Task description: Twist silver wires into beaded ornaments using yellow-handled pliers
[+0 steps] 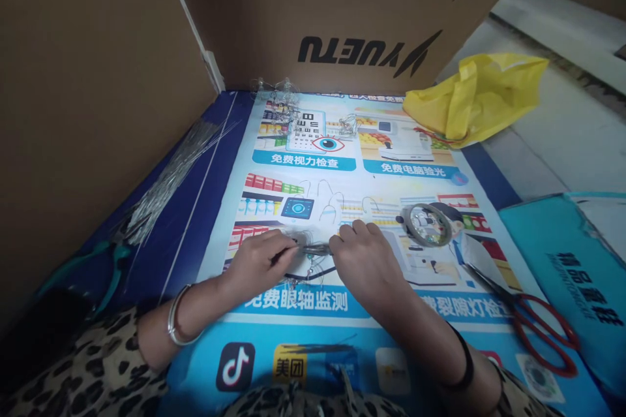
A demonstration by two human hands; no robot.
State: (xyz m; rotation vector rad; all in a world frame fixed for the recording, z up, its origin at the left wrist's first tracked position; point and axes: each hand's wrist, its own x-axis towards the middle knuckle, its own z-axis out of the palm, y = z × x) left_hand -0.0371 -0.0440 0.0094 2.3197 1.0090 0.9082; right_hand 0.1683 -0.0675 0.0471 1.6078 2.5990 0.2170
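Note:
Between my two hands runs a bunch of thin wire (317, 249), with fine loops and small beads hanging around it. My left hand (259, 262) is closed, pinching the wire's left end between thumb and fingers. Fingers curled into a fist, my right hand (368, 263) grips the right end. Just beyond the hands lie several curved wire pieces (328, 203) on the printed sheet (303, 332). A round clear dish (427, 225) with small beads in it sits right of my right hand.
Red-handled scissors (545, 332) lie at the right, near a teal bag (562, 260). Straight wires (169, 179) and teal-handled pliers (115, 277) are at left. Beaded wire pieces (283, 100), a yellow bag (479, 100) and a cardboard box (313, 6) are at the back.

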